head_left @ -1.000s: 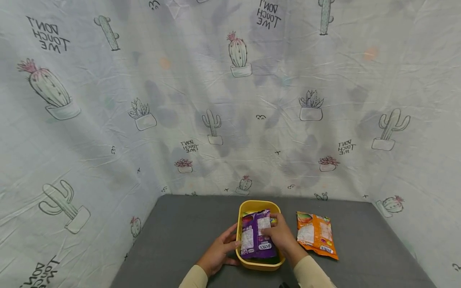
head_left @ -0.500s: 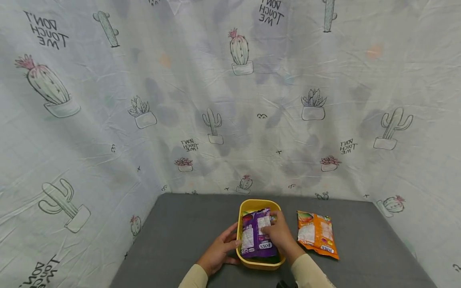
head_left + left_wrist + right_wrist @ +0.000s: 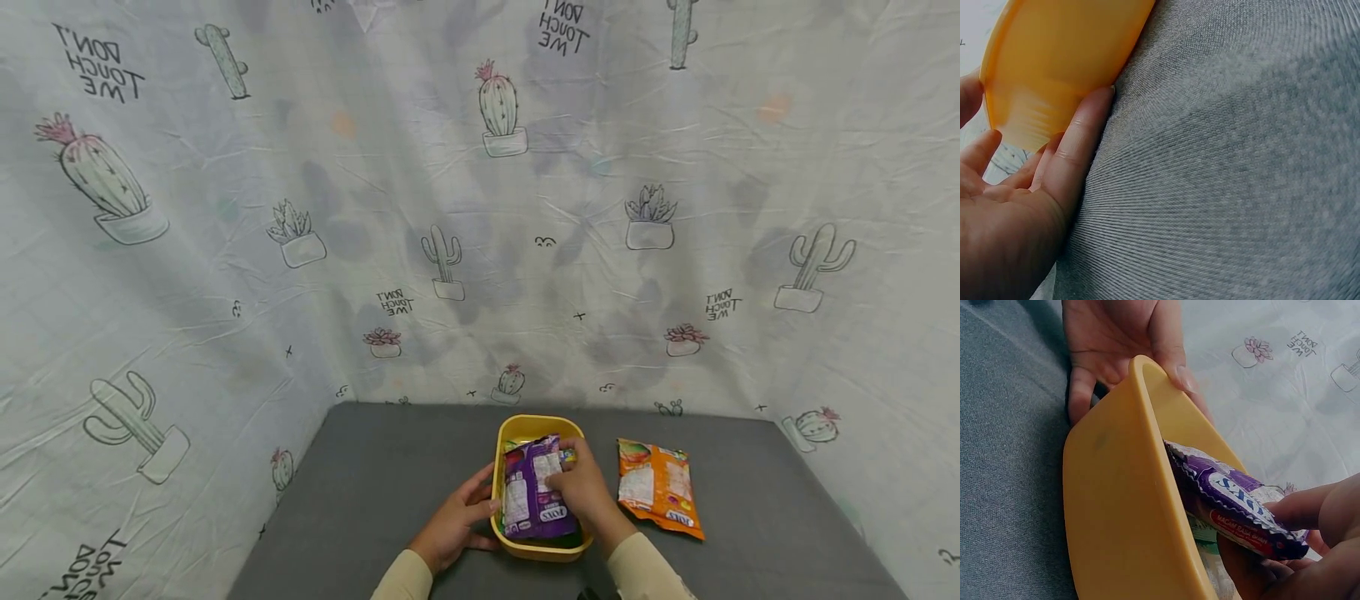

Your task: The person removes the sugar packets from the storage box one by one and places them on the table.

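A purple Fox's candy bag (image 3: 528, 500) lies slanted in the mouth of a yellow plastic tub (image 3: 542, 553). My right hand (image 3: 588, 493) pinches the bag's right side, thumb on top and fingers reaching underneath, as the right wrist view shows of the bag (image 3: 1235, 497). On the tub's left side my left hand (image 3: 453, 525) holds the wall (image 3: 1054, 62), its thumb at the rim and fingers along the outside. Below the purple bag, part of a green packet (image 3: 1202, 530) shows inside the tub; the rest is hidden.
An orange candy bag (image 3: 660, 487) lies flat on the grey cloth-covered table (image 3: 405, 450), to the right of the tub. A pale curtain (image 3: 480, 200) with cactus prints closes off the back and both sides.
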`<state>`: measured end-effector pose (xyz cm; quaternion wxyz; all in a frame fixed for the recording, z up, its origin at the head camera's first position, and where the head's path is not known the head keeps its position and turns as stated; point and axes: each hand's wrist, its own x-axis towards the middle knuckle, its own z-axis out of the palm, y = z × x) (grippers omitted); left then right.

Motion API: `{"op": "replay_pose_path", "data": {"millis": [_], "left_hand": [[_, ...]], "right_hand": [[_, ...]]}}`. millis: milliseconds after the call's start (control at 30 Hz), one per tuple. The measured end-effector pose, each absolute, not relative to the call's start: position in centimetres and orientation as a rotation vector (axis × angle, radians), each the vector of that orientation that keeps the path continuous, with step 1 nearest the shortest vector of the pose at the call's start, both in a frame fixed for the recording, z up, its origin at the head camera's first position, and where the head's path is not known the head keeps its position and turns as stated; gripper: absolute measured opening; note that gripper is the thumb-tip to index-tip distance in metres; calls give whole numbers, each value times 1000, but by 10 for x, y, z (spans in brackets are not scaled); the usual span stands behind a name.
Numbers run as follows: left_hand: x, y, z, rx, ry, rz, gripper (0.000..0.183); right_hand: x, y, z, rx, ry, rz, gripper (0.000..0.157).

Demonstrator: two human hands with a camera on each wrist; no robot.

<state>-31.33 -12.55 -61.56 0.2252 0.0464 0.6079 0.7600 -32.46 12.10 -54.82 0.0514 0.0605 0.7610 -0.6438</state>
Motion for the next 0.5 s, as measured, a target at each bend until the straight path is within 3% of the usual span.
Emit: {"op": "replay_pose_path", "data": {"millis": [267, 500], "left_hand": [[-313, -125, -615, 120, 1681, 2096, 77], [-314, -124, -616, 118, 1680, 2098, 76]], "right_hand": [[-322, 124, -544, 197, 2296, -1983, 57], [-319, 130, -542, 225, 2303, -1962, 45]]}}
